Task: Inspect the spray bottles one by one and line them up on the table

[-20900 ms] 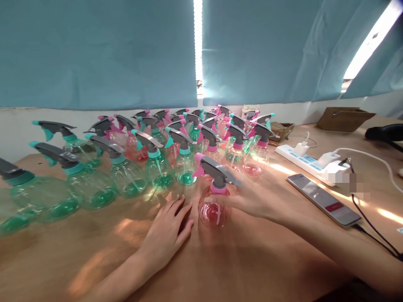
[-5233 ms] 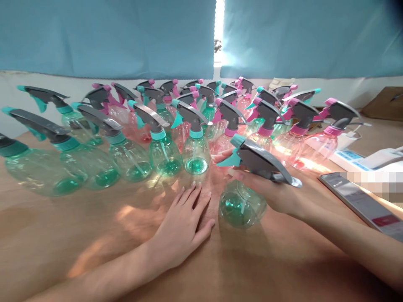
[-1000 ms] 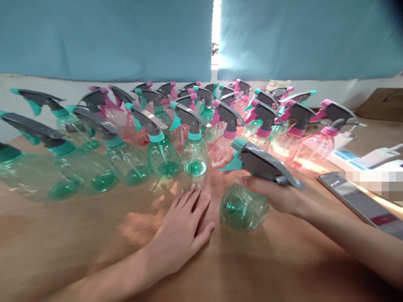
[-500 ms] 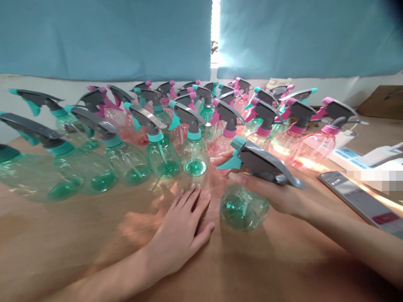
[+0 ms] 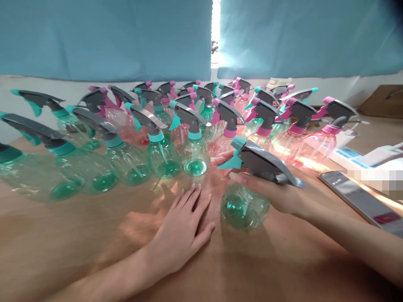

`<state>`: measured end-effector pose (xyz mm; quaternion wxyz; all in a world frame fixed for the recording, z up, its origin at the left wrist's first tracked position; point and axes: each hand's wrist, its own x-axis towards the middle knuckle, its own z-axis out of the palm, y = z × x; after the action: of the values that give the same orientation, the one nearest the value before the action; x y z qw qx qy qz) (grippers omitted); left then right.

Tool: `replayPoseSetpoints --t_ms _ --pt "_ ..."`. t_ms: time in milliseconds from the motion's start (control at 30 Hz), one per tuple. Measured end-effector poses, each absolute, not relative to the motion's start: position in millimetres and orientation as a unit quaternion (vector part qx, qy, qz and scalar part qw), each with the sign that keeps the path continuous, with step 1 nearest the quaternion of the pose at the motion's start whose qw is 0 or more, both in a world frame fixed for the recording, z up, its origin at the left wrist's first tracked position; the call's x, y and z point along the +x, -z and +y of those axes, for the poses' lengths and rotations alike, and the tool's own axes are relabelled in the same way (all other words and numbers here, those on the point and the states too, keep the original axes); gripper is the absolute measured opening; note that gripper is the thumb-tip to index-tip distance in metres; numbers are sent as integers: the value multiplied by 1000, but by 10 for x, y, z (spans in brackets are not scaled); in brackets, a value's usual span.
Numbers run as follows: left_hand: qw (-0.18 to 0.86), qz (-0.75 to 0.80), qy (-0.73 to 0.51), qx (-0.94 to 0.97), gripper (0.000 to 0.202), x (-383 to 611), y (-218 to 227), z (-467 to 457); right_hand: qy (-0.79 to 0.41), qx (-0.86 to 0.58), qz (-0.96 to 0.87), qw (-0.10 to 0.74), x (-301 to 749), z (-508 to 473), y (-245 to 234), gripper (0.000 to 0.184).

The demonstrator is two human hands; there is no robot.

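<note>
My right hand is wrapped round the neck of a green spray bottle, just under its grey head with a turquoise nozzle and trigger. The nozzle points to the left, and part of the neck is hidden behind my fingers. My left hand lies flat on the wooden table, palm down, fingers stretched out and holding nothing. Just beyond its fingertips stands another green spray bottle with a turquoise collar.
Several green spray bottles line the left and middle, with pink spray bottles at right and behind. A phone lies at right near a white power strip. Blue blinds hang behind; a cardboard box stands far right.
Almost nothing differs. Both hands and the held spray bottle stay in the same place, with only a very slight shift of the whole view.
</note>
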<state>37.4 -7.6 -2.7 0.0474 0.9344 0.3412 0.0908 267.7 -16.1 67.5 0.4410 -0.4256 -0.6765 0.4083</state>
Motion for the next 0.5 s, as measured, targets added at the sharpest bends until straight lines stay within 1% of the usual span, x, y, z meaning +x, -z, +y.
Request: replayPoseSetpoints --t_ms 233,500 --pt "51 338 -94 935 53 361 32 -73 -412 -410 -685 439 2676 -141 -666 30" --pt "57 340 -95 934 52 358 28 -73 -404 -413 -696 427 2665 -134 -685 25"
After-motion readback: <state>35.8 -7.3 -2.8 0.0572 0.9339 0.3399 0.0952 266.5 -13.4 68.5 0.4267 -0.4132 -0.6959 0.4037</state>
